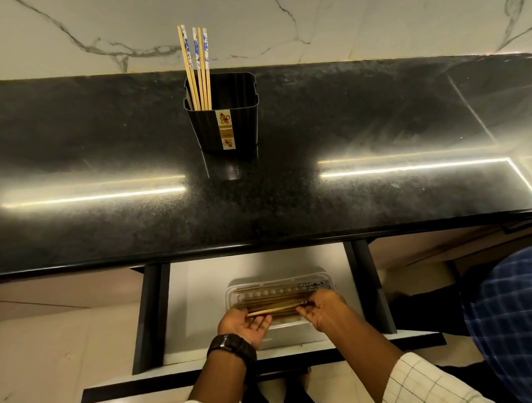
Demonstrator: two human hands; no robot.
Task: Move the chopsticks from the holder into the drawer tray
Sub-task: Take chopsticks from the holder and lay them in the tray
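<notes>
A black square holder (pixel 226 124) stands on the dark counter, with several bamboo chopsticks (pixel 197 68) with blue-patterned tops leaning in its left corner. Below the counter edge an open drawer (pixel 195 294) holds a clear plastic tray (pixel 279 283) with several chopsticks lying lengthwise in it. Both hands are over the tray's near side. My left hand (pixel 245 324) has its palm up and its fingers under the left end of a chopstick (pixel 274 310). My right hand (pixel 321 309) pinches that chopstick's right, patterned end.
The glossy black counter (pixel 346 123) runs the full width, with a marble wall behind it. Dark drawer rails (pixel 151 311) flank the drawer. A blue checked cloth (pixel 515 307) sits at the right edge. Pale floor tiles lie below.
</notes>
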